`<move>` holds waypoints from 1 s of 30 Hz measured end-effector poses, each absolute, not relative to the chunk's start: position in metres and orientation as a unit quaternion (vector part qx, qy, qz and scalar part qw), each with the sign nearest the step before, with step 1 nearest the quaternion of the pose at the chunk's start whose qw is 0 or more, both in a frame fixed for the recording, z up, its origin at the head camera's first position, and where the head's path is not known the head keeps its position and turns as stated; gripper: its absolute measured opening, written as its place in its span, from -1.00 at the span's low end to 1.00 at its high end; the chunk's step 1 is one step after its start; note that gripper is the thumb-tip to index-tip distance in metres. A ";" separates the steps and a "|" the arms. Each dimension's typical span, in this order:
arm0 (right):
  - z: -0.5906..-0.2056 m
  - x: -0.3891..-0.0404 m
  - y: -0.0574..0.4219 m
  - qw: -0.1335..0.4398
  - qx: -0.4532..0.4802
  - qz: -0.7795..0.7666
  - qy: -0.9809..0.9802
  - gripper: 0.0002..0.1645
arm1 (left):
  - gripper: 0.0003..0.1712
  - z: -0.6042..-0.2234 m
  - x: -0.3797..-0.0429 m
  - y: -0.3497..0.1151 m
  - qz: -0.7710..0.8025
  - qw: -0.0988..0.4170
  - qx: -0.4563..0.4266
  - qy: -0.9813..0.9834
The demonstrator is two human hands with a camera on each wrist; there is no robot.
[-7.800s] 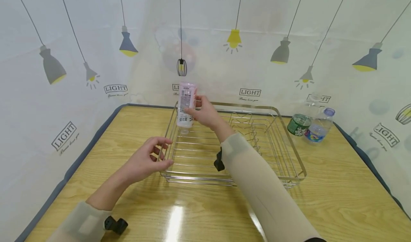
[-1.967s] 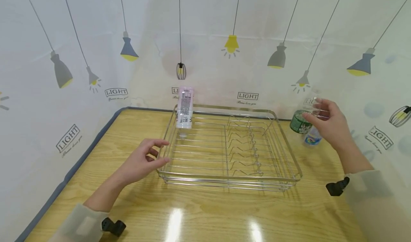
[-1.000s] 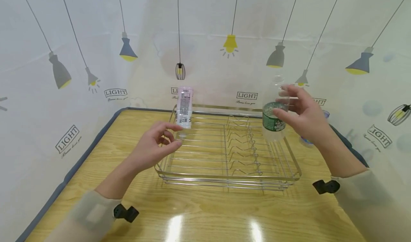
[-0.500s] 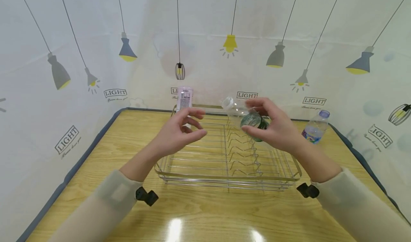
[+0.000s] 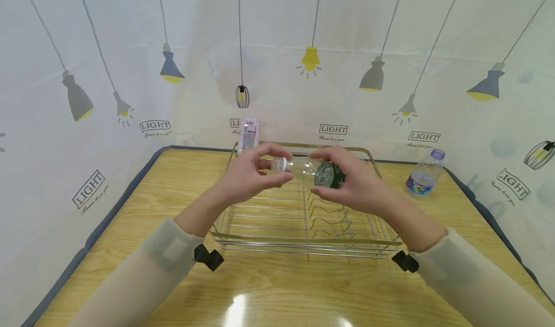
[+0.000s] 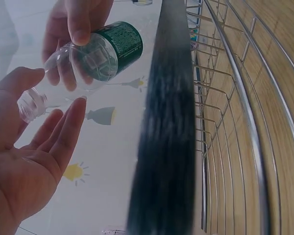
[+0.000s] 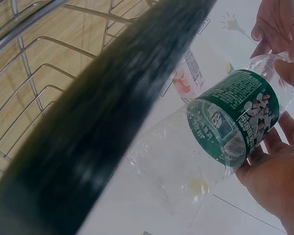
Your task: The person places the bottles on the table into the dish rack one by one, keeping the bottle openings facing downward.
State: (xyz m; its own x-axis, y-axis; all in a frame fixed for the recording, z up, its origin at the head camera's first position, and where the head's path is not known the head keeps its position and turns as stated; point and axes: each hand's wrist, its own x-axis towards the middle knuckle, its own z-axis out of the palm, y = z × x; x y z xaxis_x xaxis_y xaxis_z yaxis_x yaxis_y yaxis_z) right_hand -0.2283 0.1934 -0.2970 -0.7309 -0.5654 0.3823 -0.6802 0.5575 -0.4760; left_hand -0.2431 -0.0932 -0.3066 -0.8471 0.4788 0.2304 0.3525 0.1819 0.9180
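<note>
A clear plastic bottle (image 5: 303, 167) with a green label is held on its side above the wire dish rack (image 5: 277, 240), its neck toward the left. My right hand (image 5: 353, 180) grips it round the labelled body, thumb on the near side. My left hand (image 5: 251, 173) is at the neck end, thumb and straight fingers on either side of it. In the left wrist view the bare neck (image 6: 33, 105) lies between thumb and palm, with the fingers spread below. Upside down in the rack's back left corner stands a pink-labelled bottle (image 5: 249, 134), its lower part hidden by my left hand.
On the wooden table (image 5: 277, 288), right of the rack, stands a clear bottle (image 5: 426, 173) with a purple cap and colourful label. A printed wall cloth (image 5: 277, 52) closes off the back and sides. Wire dividers (image 5: 327, 216) rise in the rack's right half.
My right hand took the green-labelled bottle from the table's right side, brought it left over the rack and tipped it sideways. My left hand moved from the rack's left edge to the bottle's neck.
</note>
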 end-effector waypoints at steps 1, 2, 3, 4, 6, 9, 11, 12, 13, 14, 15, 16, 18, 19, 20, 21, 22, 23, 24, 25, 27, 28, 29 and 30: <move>-0.297 -0.229 0.193 0.095 0.356 0.304 -0.878 -0.20 | -0.56 -0.307 -0.243 -0.093 0.585 0.060 0.268 0.763; -0.297 -0.229 0.193 0.097 0.358 0.300 -0.879 -0.19 | -0.57 -0.308 -0.243 -0.093 0.589 0.064 0.266 0.761; -0.297 -0.229 0.192 0.097 0.359 0.297 -0.880 -0.19 | -0.58 -0.309 -0.242 -0.094 0.591 0.065 0.265 0.759; -0.297 -0.229 0.192 0.098 0.359 0.292 -0.881 -0.19 | -0.59 -0.310 -0.242 -0.094 0.593 0.064 0.265 0.758; -0.297 -0.229 0.192 0.094 0.356 0.284 -0.885 -0.17 | -0.59 -0.311 -0.242 -0.094 0.600 0.065 0.265 0.752; -0.296 -0.228 0.195 0.086 0.351 0.281 -0.889 -0.15 | -0.59 -0.315 -0.243 -0.097 0.603 0.063 0.263 0.750; -0.296 -0.228 0.199 0.081 0.345 0.286 -0.890 -0.14 | -0.58 -0.318 -0.243 -0.100 0.607 0.065 0.261 0.748; -0.295 -0.229 0.201 0.078 0.342 0.291 -0.890 -0.13 | -0.59 -0.320 -0.243 -0.102 0.607 0.065 0.258 0.749; -0.295 -0.229 0.205 0.077 0.340 0.295 -0.890 -0.13 | -0.59 -0.322 -0.244 -0.104 0.609 0.065 0.256 0.748; -0.294 -0.230 0.208 0.076 0.336 0.300 -0.889 -0.12 | -0.60 -0.324 -0.244 -0.106 0.610 0.065 0.253 0.748; -0.294 -0.230 0.212 0.076 0.332 0.305 -0.889 -0.12 | -0.61 -0.325 -0.244 -0.109 0.614 0.065 0.251 0.746; -0.293 -0.231 0.216 0.076 0.329 0.307 -0.890 -0.11 | -0.61 -0.327 -0.245 -0.112 0.617 0.065 0.249 0.744; -0.292 -0.232 0.224 0.071 0.320 0.313 -0.892 -0.10 | -0.62 -0.331 -0.245 -0.118 0.623 0.065 0.244 0.740; -0.292 -0.232 0.228 0.068 0.315 0.315 -0.893 -0.10 | -0.62 -0.333 -0.245 -0.121 0.627 0.066 0.243 0.737; -0.293 -0.233 0.231 0.063 0.312 0.317 -0.893 -0.10 | -0.62 -0.334 -0.245 -0.124 0.631 0.067 0.242 0.734; -0.293 -0.233 0.235 0.057 0.307 0.320 -0.894 -0.10 | -0.61 -0.335 -0.245 -0.126 0.634 0.068 0.242 0.731; -0.294 -0.233 0.238 0.052 0.302 0.325 -0.895 -0.11 | -0.61 -0.337 -0.245 -0.129 0.637 0.069 0.240 0.729; -0.295 -0.234 0.241 0.047 0.298 0.329 -0.895 -0.11 | -0.61 -0.338 -0.245 -0.132 0.639 0.071 0.239 0.728; -0.297 -0.235 0.243 0.042 0.296 0.333 -0.894 -0.11 | -0.62 -0.339 -0.245 -0.134 0.640 0.074 0.237 0.727; -0.298 -0.235 0.245 0.039 0.293 0.338 -0.893 -0.11 | -0.63 -0.341 -0.244 -0.136 0.642 0.075 0.235 0.726; -0.302 -0.236 0.249 0.034 0.289 0.346 -0.892 -0.10 | -0.63 -0.343 -0.245 -0.139 0.645 0.079 0.233 0.724; -0.303 -0.237 0.250 0.031 0.288 0.349 -0.891 -0.10 | -0.63 -0.344 -0.244 -0.140 0.646 0.080 0.231 0.723; -0.304 -0.237 0.252 0.028 0.288 0.352 -0.890 -0.09 | -0.62 -0.345 -0.244 -0.141 0.648 0.081 0.233 0.721; -0.304 -0.237 0.252 0.024 0.287 0.355 -0.889 -0.09 | -0.62 -0.346 -0.244 -0.142 0.651 0.082 0.234 0.718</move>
State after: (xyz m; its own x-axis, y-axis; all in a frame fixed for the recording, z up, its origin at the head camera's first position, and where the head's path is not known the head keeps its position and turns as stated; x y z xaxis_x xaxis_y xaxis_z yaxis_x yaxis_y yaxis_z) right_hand -0.2372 0.2522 -0.3044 -0.8342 -0.4932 0.2468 -0.5275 0.5831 -0.6179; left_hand -0.2442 -0.1420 -0.3457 -0.8773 0.4419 0.1871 0.2293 0.0435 0.9724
